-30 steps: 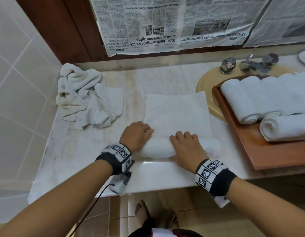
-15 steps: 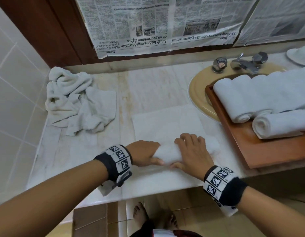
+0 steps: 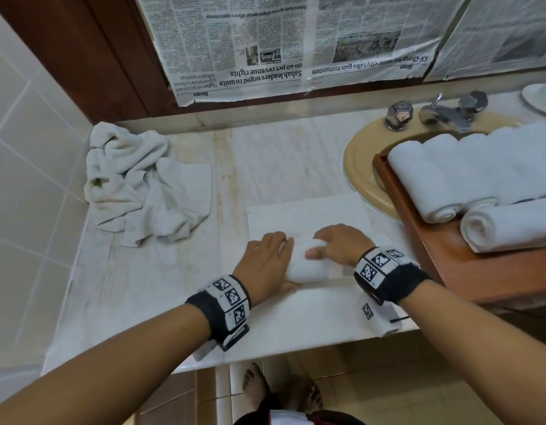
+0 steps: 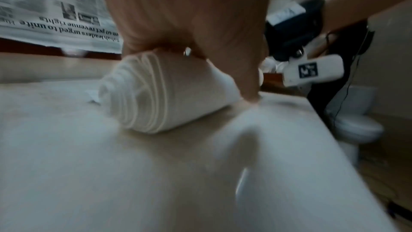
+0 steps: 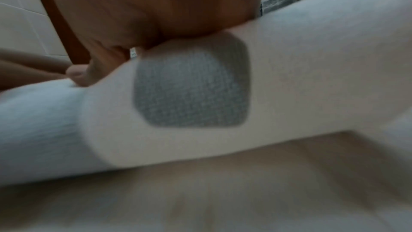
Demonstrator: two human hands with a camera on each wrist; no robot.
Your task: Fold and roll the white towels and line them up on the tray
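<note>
Two hands were on the same half-rolled towel (image 3: pixel 305 259), which sat on the marble counter (image 3: pixel 161 289) just left of the wooden tray (image 3: pixel 480 271). The left hand (image 3: pixel 267 265) was draped over the left end of the roll, fingers curved over the top and thumb down at the near side, so it was wrapped on the roll rather than flat. The left wrist view showed that end up close (image 4: pixel 142 98): a tight spiral of thin white layers, slightly cone-shaped, with the thumb (image 4: pixel 247 80) pressed down beside it. The right hand (image 3: pixel 342 243) gripped the roll nearer the tray, fingers curled over the top and thumb tip sticking out on the front. From the right wrist camera the roll (image 5: pixel 289 85) was a fat, soft, fuzzy cylinder filling most of the picture, pretty blurry, with a grey patch on it that I couldn't identify.

Beyond the roll, away from the tray's near corner, the unrolled part of the towel (image 3: pixel 308 213) lay flat, a smooth rectangle. On the tray were the finished rolls (image 3: pixel 443 179), thick terry cylinders packed side by side, plus one more roll (image 3: pixel 507 225) lying in front of them. Far left of the tray, a rumpled pile of towels (image 3: pixel 143 182) was bunched against the tiled wall, looking off-white. Behind the tray was a beige oval sink (image 3: pixel 357 161) with chrome taps (image 3: pixel 437 113), faceted knobs.
</note>
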